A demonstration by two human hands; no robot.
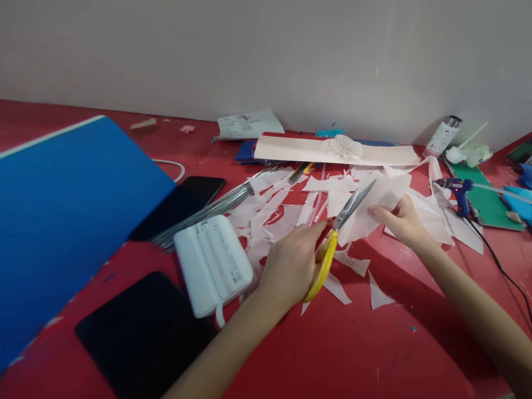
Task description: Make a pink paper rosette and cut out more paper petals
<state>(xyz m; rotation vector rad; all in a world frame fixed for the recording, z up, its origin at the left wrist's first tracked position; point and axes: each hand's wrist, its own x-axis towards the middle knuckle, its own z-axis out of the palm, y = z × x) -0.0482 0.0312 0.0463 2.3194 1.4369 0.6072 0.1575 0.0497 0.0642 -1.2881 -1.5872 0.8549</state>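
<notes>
two bare hands work above a red painted table [353,354] — the left hand [288,266] closes tight on yellow-handled steel scissors [326,266], the right hand [405,221] pinches a pale pink paper sheet [374,208], and the steel blades [353,204] lie against this sheet — cut pale paper scraps [353,265] lie around.

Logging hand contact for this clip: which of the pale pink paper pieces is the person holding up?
The large paper sheet pinched in the right hand, raised off the red tabletop; the other scraps lie on it.
</notes>
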